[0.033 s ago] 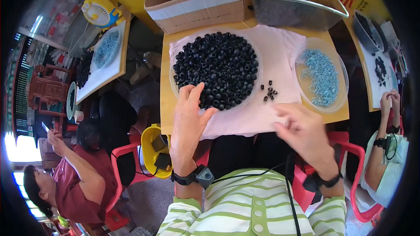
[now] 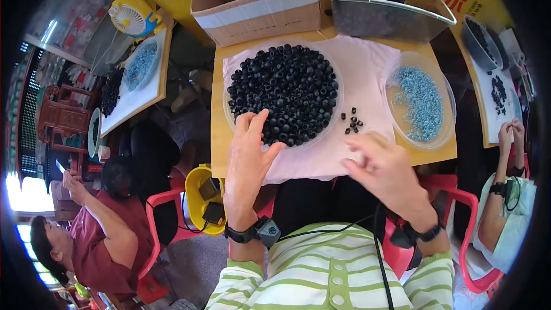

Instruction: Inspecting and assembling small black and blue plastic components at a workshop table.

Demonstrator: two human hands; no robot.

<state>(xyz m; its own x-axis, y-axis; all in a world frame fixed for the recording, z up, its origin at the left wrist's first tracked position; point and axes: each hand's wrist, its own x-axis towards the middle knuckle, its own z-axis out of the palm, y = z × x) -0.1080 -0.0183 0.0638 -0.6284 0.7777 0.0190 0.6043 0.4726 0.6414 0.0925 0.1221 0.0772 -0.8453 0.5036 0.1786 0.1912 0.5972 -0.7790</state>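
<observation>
A clear round dish (image 2: 229,116) heaped with small black ring-shaped pieces (image 2: 284,89) sits on a pale pink cloth (image 2: 367,63) on a yellow table. My left hand (image 2: 249,149) rests at the dish's near rim with its fingers spread and touching the black pieces. My right hand (image 2: 381,166) is blurred over the cloth's near edge with its fingers curled; whether it holds anything is unclear. A small cluster of loose black pieces (image 2: 352,120) lies on the cloth just beyond that hand. A second clear dish (image 2: 393,74) holding light blue pieces (image 2: 422,103) stands at the right.
An open cardboard box (image 2: 258,3) and a clear bin of black pieces (image 2: 384,11) stand at the table's far side. A person in a red shirt (image 2: 92,241) sits at the left, another person's hands (image 2: 511,138) are at the right. A yellow bucket (image 2: 198,186) stands below the table.
</observation>
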